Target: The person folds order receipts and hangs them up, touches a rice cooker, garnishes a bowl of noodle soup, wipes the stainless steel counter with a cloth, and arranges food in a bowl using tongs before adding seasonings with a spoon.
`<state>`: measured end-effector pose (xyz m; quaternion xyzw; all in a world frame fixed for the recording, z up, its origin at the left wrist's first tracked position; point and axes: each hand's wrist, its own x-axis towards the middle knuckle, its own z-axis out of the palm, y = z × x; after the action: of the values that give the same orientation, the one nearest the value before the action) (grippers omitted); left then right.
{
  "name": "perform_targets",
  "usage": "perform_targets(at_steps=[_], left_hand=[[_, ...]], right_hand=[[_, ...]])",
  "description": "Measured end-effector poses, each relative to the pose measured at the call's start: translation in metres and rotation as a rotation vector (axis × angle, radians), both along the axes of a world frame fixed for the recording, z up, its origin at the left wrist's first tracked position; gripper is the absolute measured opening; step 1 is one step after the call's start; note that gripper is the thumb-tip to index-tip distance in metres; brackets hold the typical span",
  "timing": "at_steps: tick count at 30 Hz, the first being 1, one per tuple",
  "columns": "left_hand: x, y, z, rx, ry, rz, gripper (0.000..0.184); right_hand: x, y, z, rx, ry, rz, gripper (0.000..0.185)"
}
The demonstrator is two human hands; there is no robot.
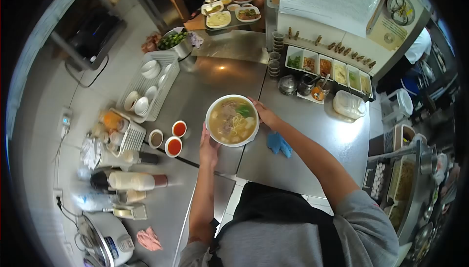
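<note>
A white bowl (232, 120) of noodle soup, with meat, pale round pieces and a green leaf, is held between my two hands above the steel counter. My left hand (209, 146) grips its left side, and my right hand (263, 112) grips its right side, fingers partly hidden by the rim. Just left of the bowl stand two small cups of red sauce (179, 129) (173, 147) and a cup of brownish sauce (156, 139). A blue cloth or glove (279, 145) lies on the counter near my right forearm.
A topping tray (326, 69), metal jars (306, 85) and a lidded plastic container (349, 105) stand at the right. Leftward are a dish rack (163, 88), bottles (132, 180) and a cooker (110, 240). Filled plates (218, 20) stand at the back, near other people. A pink cloth (149, 239) lies lower left.
</note>
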<state>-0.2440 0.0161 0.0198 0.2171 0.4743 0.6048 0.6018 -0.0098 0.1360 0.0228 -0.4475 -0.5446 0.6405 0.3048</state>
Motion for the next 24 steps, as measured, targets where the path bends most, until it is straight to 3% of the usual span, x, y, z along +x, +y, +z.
perform_targets(at_steps=[4,7,10,13,16,19,22,24], left_hand=[[0.0,0.03,0.001,-0.015,0.034,-0.036,0.06],[0.001,0.05,-0.002,0.013,-0.055,-0.05,0.06],[0.019,0.061,0.019,0.002,-0.076,0.019,0.054],[0.031,0.073,0.017,-0.02,-0.104,0.071,0.053],[0.045,0.084,0.016,-0.046,-0.117,0.102,0.053],[0.056,0.095,0.015,-0.021,-0.13,0.096,0.053],[0.062,0.105,0.015,-0.001,-0.118,0.072,0.053],[0.066,0.11,0.014,-0.009,-0.103,0.084,0.054]], right_hand=[[0.003,0.039,-0.024,-0.139,-0.103,-0.019,0.047],[0.03,0.075,0.015,0.525,-0.654,0.164,0.033],[0.066,0.116,0.086,0.644,-1.013,-0.048,0.025],[0.124,0.166,0.081,0.807,-1.442,-0.187,0.022],[0.162,0.186,0.068,0.427,-1.501,0.061,0.02],[0.185,0.193,0.062,0.558,-1.265,0.219,0.022],[0.199,0.207,0.066,0.701,-1.265,0.201,0.032],[0.199,0.218,0.069,0.791,-1.328,0.113,0.025]])
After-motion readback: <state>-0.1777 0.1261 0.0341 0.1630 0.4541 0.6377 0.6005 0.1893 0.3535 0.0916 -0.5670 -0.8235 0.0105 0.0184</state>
